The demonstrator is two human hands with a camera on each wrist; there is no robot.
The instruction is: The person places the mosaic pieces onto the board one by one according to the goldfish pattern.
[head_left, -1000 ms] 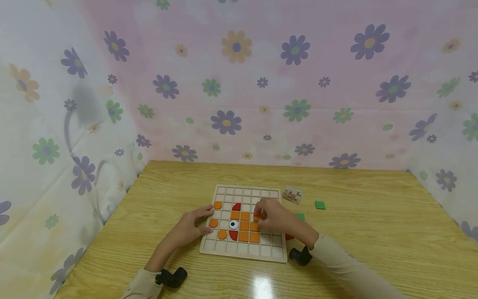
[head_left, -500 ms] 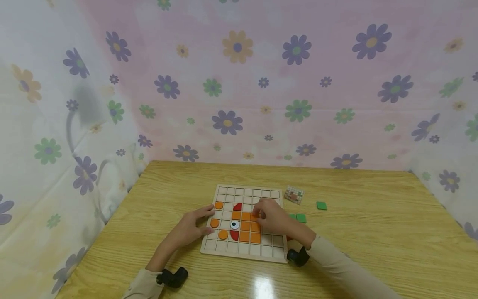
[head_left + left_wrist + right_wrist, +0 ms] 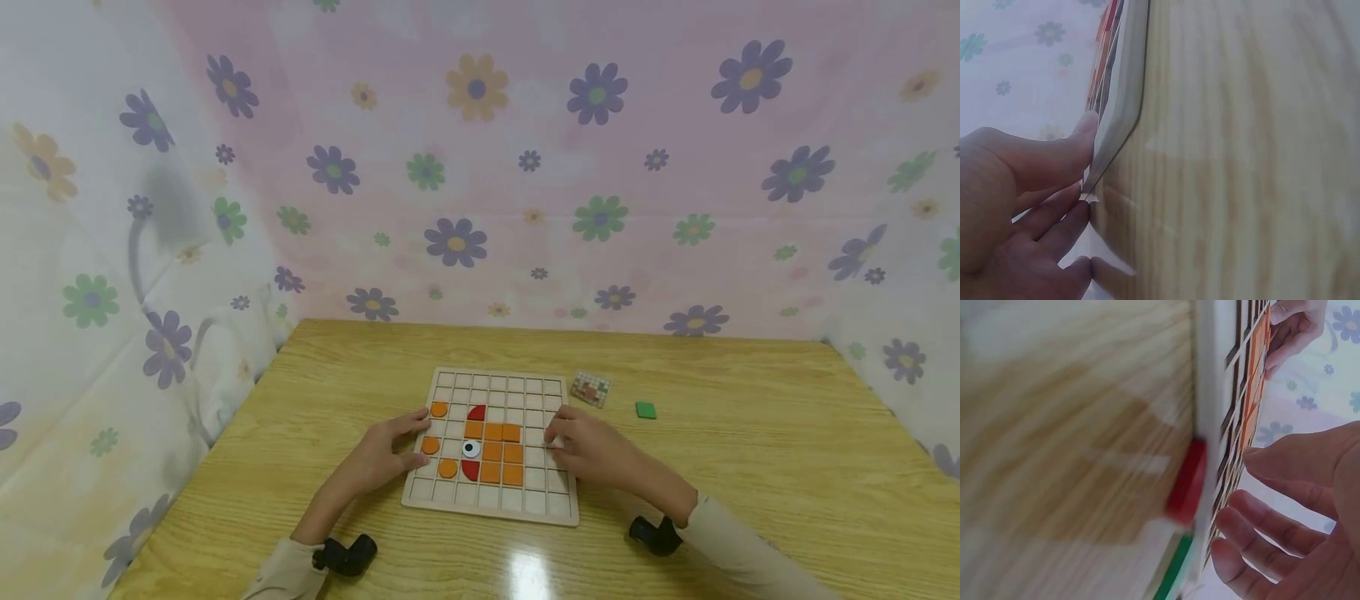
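A wooden grid board (image 3: pixel 491 514) lies on the table with colored tiles in its cells. Several orange squares (image 3: pixel 512 453) form a block beside a white eye disc (image 3: pixel 471 448), with a red quarter-round piece (image 3: pixel 477 412) above it and another below. A few orange discs (image 3: pixel 447 468) sit toward the left side. My left hand (image 3: pixel 381 454) rests against the board's left edge, thumb and fingers spread. Over the right edge hovers my right hand (image 3: pixel 592 446), fingers loosely bent and nothing between them. In the right wrist view, a red piece (image 3: pixel 1187 481) and a green piece (image 3: pixel 1172 569) lie beside the board.
A small pattern card (image 3: pixel 591 389) lies off the board's upper right corner. Farther right is a single green square (image 3: pixel 646 410). Flower-printed cloth (image 3: pixel 525 192) hangs behind the wooden table (image 3: pixel 750 433) and along its sides.
My right hand has let go of an orange square, now lying in the top right of the orange block, and moved right to the board's edge. My left hand has stayed put.
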